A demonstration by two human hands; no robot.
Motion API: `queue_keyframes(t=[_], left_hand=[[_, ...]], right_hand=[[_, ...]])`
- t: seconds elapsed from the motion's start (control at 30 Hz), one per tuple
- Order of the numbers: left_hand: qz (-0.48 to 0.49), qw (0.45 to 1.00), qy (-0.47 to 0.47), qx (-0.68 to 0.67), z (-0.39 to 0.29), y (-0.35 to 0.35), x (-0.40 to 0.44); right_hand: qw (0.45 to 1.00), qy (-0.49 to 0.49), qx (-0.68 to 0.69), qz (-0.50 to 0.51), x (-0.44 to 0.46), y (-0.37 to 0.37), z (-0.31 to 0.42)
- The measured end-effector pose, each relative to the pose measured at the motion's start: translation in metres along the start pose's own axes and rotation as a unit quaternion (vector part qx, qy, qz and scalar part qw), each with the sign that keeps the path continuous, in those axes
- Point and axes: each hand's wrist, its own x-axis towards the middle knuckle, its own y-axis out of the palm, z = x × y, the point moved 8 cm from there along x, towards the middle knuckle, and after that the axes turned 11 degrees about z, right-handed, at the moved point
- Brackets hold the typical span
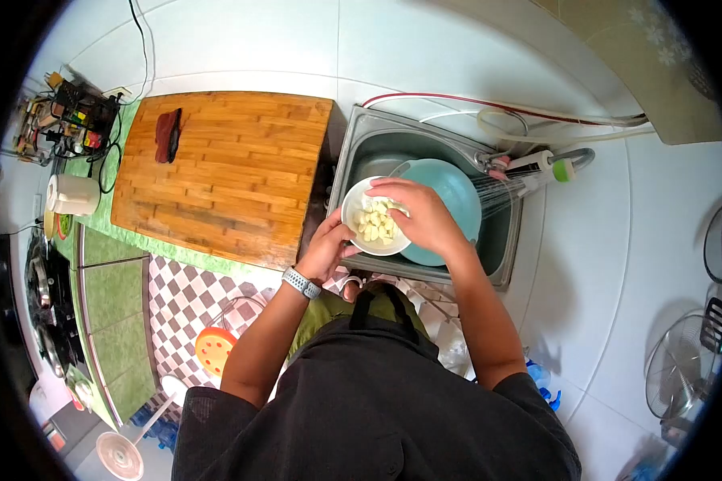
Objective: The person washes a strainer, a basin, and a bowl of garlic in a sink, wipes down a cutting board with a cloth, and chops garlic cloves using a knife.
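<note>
A white bowl (352, 210) of pale cream pieces, which look like peeled garlic cloves (375, 224), is held above the sink's near left side. My left hand (325, 247) is closed around the bowl's left side, with a grey watch band on the wrist. Over the bowl's far right side reaches my right hand (425, 212), its fingers stretched across the top and the thumb apart, close to the cloves. Its fingertips are partly hidden. Behind and right of the bowl, a turquoise basin (456, 192) sits in the metal sink (501, 260).
Water sprays from a white and green faucet head (541, 167) toward the basin. Left of the sink lies a large wooden board (225, 180) with a dark red item (167, 136) on it. A white appliance (74, 195) and a cluttered rack (80, 116) stand farther left.
</note>
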Motion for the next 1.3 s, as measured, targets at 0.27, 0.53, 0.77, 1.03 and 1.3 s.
queue_keyframes(t=[0.27, 0.53, 0.77, 1.03, 1.3], left_hand=[[-0.02, 1.0, 0.003, -0.007, 0.012, -0.012, -0.001], [-0.043, 0.999, 0.003, 0.001, 0.02, -0.016, -0.002], [-0.08, 0.997, -0.006, 0.005, 0.032, -0.03, 0.007], [-0.12, 0.993, -0.004, -0.004, 0.032, -0.044, 0.023], [-0.143, 0.989, -0.029, 0.025, 0.023, -0.057, 0.039]], right_hand=[[1.0, -0.005, -0.006, 0.026, -0.006, 0.018, -0.011], [0.999, 0.013, 0.008, 0.031, -0.008, 0.035, -0.027], [0.992, 0.024, -0.095, 0.077, 0.005, 0.083, -0.048], [0.985, 0.047, -0.095, 0.133, 0.026, 0.109, -0.086], [0.975, 0.097, -0.058, 0.192, 0.052, 0.118, -0.113]])
